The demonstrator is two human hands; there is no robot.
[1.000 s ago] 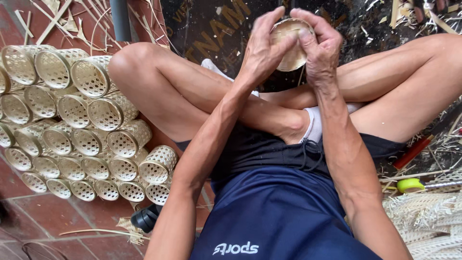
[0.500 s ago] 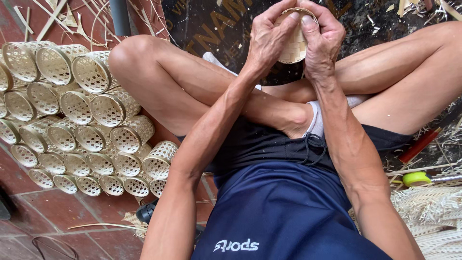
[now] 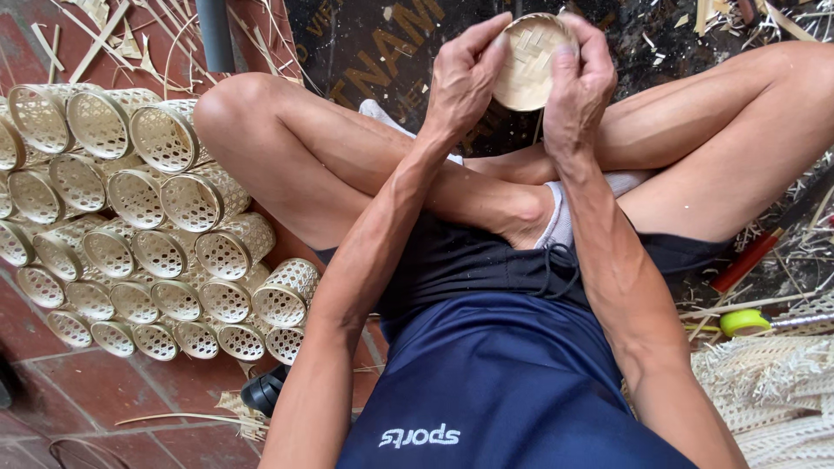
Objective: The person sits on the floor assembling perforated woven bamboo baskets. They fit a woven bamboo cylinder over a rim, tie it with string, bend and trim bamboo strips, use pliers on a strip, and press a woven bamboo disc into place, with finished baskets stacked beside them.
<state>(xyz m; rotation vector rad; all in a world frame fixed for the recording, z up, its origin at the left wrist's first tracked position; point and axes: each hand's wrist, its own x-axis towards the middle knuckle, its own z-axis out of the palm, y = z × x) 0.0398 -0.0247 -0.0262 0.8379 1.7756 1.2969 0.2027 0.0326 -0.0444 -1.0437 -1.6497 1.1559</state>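
I sit cross-legged on the floor, arms stretched out over my legs. Both hands hold one small round woven bamboo basket [image 3: 528, 65], its plaited bottom turned toward me. My left hand [image 3: 465, 78] grips its left rim with the fingers curled over the edge. On the other side my right hand [image 3: 578, 82] clasps the right rim, thumb laid on the weave. The basket is up in the air above my crossed ankles, tilted on its side.
A stack of several finished woven cylinder baskets [image 3: 139, 226] lies on the red tile floor at my left. Bamboo strips and a woven mat [image 3: 764, 391] lie at the right with a yellow-green tool handle [image 3: 745, 322]. A dark mat [image 3: 365, 43] and scattered slivers lie ahead.
The basket has turned in my hands so its woven bottom faces me more fully. Both hands have shifted slightly along its rim.
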